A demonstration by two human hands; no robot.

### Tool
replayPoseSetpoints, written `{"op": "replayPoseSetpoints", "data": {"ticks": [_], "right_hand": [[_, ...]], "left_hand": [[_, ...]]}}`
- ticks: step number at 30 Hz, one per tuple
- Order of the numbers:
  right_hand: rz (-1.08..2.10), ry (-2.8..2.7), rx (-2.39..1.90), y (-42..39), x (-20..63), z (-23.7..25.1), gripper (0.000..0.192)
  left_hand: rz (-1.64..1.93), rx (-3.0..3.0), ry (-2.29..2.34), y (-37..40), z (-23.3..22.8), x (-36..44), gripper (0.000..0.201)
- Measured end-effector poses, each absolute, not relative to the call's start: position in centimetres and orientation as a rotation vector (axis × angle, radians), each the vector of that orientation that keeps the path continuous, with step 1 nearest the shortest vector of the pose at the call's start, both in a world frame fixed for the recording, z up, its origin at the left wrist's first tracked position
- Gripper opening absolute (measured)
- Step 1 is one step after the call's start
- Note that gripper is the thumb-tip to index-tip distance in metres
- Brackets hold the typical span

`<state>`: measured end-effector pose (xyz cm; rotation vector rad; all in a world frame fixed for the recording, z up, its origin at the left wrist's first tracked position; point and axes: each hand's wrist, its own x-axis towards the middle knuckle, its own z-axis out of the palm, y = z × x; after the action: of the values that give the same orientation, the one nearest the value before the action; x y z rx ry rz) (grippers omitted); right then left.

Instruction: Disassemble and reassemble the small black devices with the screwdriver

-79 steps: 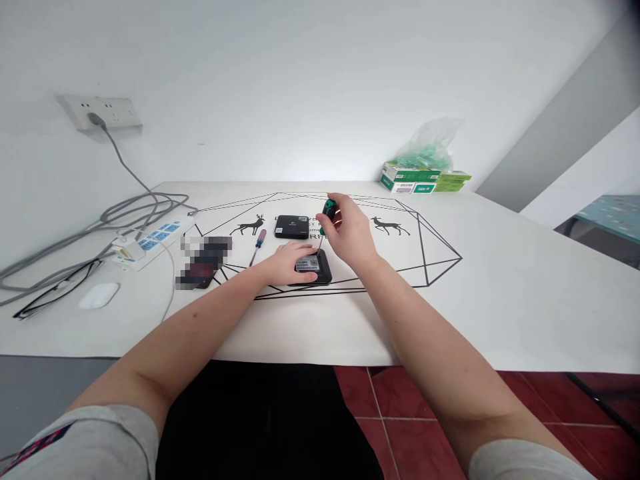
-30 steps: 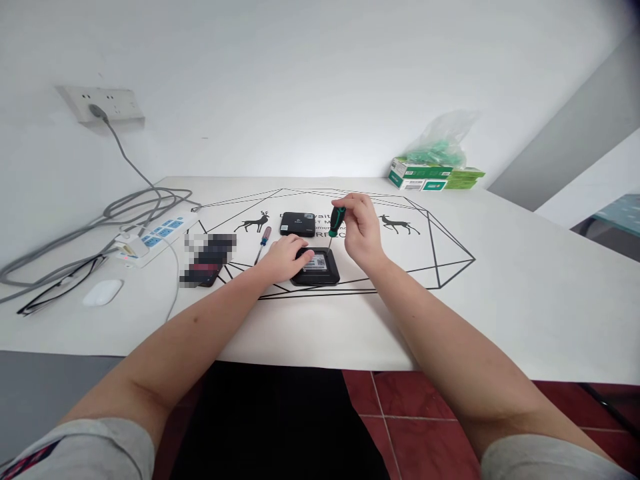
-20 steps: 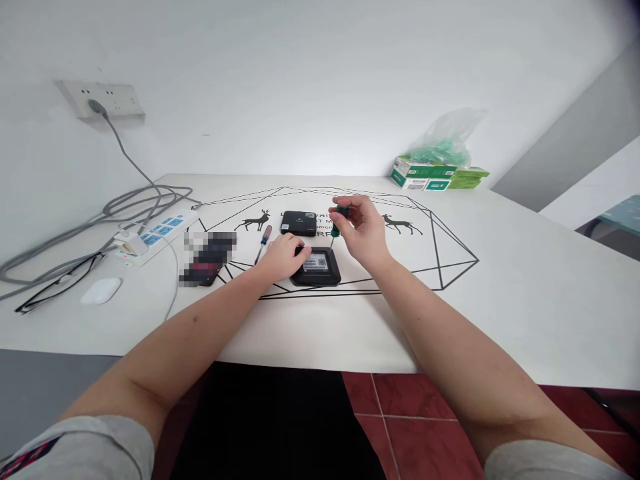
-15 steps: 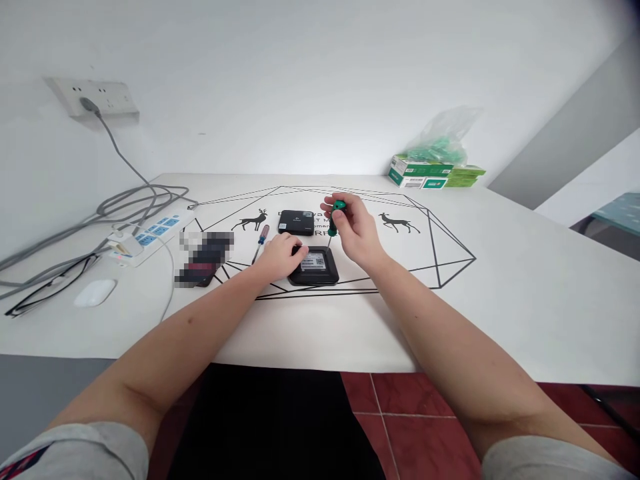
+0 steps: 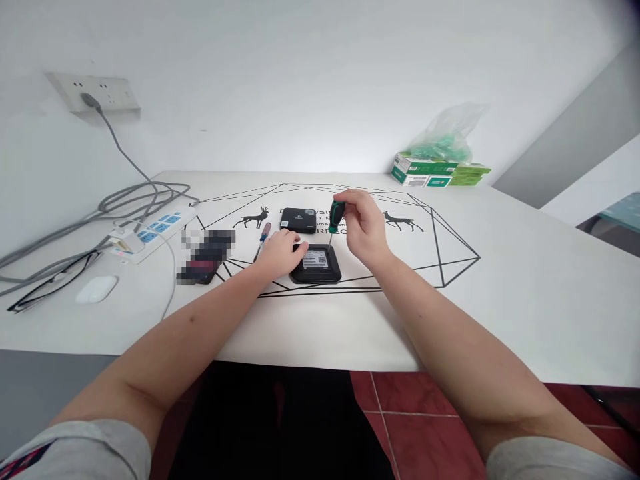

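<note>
A square black plastic box [image 5: 323, 275] with a white printed label lies flat on the table before me. My left hand [image 5: 283, 254] grips its far left corner, the thumb on the rim and the fingers over the back edge. In my right hand [image 5: 365, 225] is a screwdriver [image 5: 337, 215] with a green and black handle, held near upright. Its thin shaft points down at the far right corner of the box; whether the tip sits in a screw is too small to tell. Behind them lies a second flat black box [image 5: 298, 220].
A second screwdriver [image 5: 264, 235] lies left of my left hand, beside a pixelated dark item [image 5: 206, 259]. Further left are a power strip [image 5: 163, 230], grey cables, glasses [image 5: 50, 285] and a white mouse [image 5: 97, 289]. Green-white boxes [image 5: 425, 167] with a plastic bag stand back right.
My right hand's fingers have shifted on the screwdriver handle, now over its top, and the handle has turned to show its black side. My left hand stays on the box.
</note>
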<state>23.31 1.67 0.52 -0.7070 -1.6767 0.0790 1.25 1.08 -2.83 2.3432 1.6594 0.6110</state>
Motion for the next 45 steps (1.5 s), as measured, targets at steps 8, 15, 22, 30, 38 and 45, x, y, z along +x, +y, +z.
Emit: {"op": "replayPoseSetpoints", "data": {"ticks": [8, 15, 22, 30, 38, 45], "right_hand": [[0.410, -1.582, -0.773, 1.42, 22.70, 0.10, 0.042], [0.374, -1.620, -0.760, 1.52, 22.80, -0.18, 0.028], [-0.037, -1.661, -0.791, 1.80, 23.43, 0.23, 0.030], [0.055, -1.612, -0.822, 1.36, 23.12, 0.69, 0.020], [0.322, -1.534, -0.846, 1.58, 22.79, 0.18, 0.042], [0.351, -1.608, -0.795, 1.59, 22.98, -0.18, 0.032]], "left_hand": [[0.544, 2.472, 1.359, 0.92, -3.32, 1.24, 0.050], [0.446, 2.542, 1.170, 0.56, -3.06, 0.67, 0.070], [0.459, 2.538, 1.163, 0.71, -3.02, 0.58, 0.062], [0.453, 2.534, 1.171, 0.61, -2.86, 0.60, 0.060], [0.461, 2.536, 1.171, 0.63, -2.91, 0.65, 0.058], [0.427, 2.541, 1.176, 0.65, -2.78, 0.72, 0.059]]}}
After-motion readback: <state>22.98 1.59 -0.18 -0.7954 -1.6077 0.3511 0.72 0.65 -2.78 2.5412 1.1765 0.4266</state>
